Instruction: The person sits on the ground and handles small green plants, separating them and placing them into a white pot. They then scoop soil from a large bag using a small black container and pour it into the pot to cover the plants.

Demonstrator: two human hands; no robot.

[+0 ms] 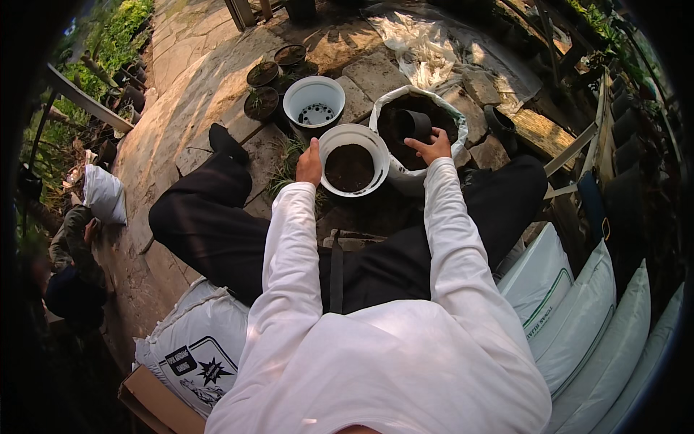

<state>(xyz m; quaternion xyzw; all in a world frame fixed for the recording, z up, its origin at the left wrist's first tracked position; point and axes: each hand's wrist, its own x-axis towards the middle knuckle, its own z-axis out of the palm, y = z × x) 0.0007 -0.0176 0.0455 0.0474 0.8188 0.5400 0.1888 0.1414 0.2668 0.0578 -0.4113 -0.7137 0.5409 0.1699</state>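
Observation:
A white plastic flowerpot (382,157), partly filled with dark soil (349,168), stands in front of me. My left hand (309,165) holds its left side near the rim. Just to the right is an open white sack (461,133) of dark soil. Inside its mouth, a small black plastic pot (416,125) lies tilted against the soil. My right hand (436,146) grips that pot at its near right edge, between thumb and fingers. Behind the filled pot stands another white pot (314,92), with drainage holes showing in its bottom.
Several small black pots (261,104) with seedlings stand beyond the white pots. Filled sacks flank me: one at left (190,347), several at right (574,304). A cardboard box (157,401) sits at lower left. A person (76,260) is at far left beside a white bag (104,194).

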